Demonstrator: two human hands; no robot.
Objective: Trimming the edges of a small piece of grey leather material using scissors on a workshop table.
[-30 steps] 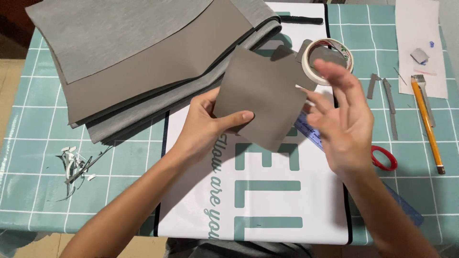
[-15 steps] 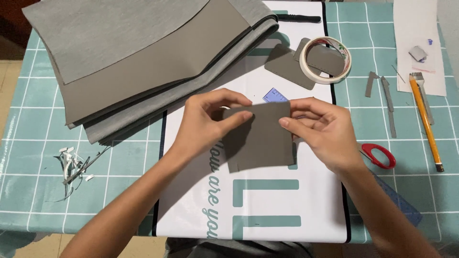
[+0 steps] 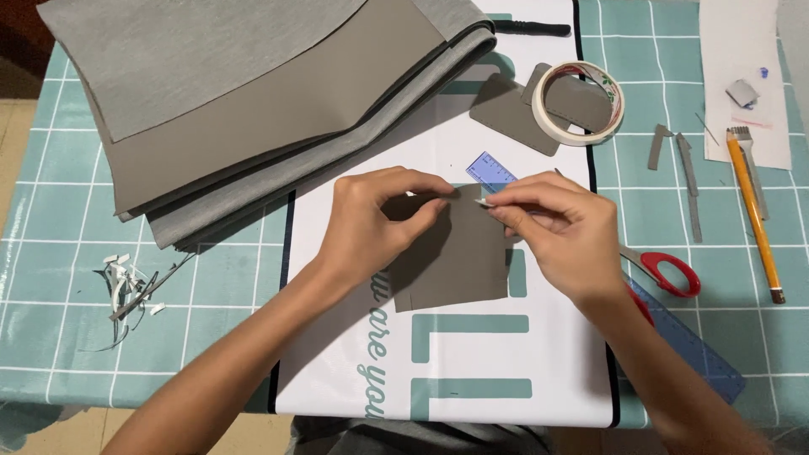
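The picture is bright and the light is soft and even. It seems to come from above. The hands (image 3: pixel 472 223) make only small, faint shadows on the grey piece (image 3: pixel 455 270). The white sheet (image 3: pixel 472 354) looks very bright but has no hard glare. Everything looks sharp, with no blur.

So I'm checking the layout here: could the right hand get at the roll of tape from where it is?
Probably yes. The roll of tape lies just beyond the right hand, with only bare white mat and a small grey piece between. The hand is pinching the grey sheet, though.
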